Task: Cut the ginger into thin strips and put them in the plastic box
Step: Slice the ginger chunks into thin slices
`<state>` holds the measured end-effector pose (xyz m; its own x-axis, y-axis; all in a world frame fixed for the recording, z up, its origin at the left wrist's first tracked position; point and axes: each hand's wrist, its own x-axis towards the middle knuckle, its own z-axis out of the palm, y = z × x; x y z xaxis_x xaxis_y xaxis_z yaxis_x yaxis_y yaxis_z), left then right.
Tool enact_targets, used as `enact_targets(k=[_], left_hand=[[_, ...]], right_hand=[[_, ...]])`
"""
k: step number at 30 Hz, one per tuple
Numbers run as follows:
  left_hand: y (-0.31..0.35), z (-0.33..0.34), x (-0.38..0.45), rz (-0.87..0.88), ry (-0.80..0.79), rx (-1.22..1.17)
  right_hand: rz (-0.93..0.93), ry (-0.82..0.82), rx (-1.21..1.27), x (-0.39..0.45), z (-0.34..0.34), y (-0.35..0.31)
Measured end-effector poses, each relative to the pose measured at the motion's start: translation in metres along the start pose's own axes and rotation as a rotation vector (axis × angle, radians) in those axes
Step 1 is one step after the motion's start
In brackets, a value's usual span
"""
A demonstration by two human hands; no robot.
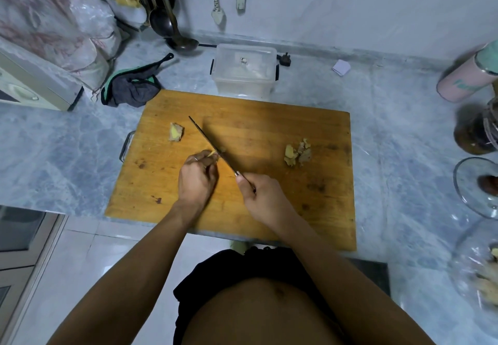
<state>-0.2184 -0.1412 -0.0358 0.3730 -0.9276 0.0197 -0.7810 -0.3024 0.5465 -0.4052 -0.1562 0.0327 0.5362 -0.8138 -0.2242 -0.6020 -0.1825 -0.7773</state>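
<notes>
On the wooden cutting board (pixel 269 129), my left hand (pixel 198 179) pinches a small piece of ginger (pixel 213 154) against the wood with curled fingers. My right hand (pixel 258 193) grips the handle of a knife (pixel 208 142), whose thin blade runs up and left, touching the ginger beside my left fingertips. A larger ginger chunk (pixel 176 132) lies at the board's left. A pile of ginger scraps (pixel 297 153) lies at the board's right. The clear plastic box (pixel 244 71) stands just behind the board with its lid on.
A dark cloth with green trim (pixel 133 87) lies left of the box. A ladle (pixel 172 32) leans in the back corner. Jars (pixel 474 129), a pink canister (pixel 466 75) and a glass lid (pixel 477 185) crowd the right edge. An appliance (pixel 29 86) stands at the left.
</notes>
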Motion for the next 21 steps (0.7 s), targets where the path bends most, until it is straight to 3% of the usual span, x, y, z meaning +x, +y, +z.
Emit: enact_targets(k=[6, 14, 21], left_hand=[[0.020, 0.001, -0.007, 0.045, 0.068, -0.123], [0.032, 0.012, -0.017, 0.067, 0.013, -0.232], [0.041, 0.011, -0.017, -0.017, -0.004, -0.181]], right_hand=[[0.071, 0.101, 0.078, -0.016, -0.016, 0.019], [0.256, 0.342, 0.235, -0.057, -0.048, 0.051], [0.195, 0.267, 0.268, -0.057, -0.050, 0.041]])
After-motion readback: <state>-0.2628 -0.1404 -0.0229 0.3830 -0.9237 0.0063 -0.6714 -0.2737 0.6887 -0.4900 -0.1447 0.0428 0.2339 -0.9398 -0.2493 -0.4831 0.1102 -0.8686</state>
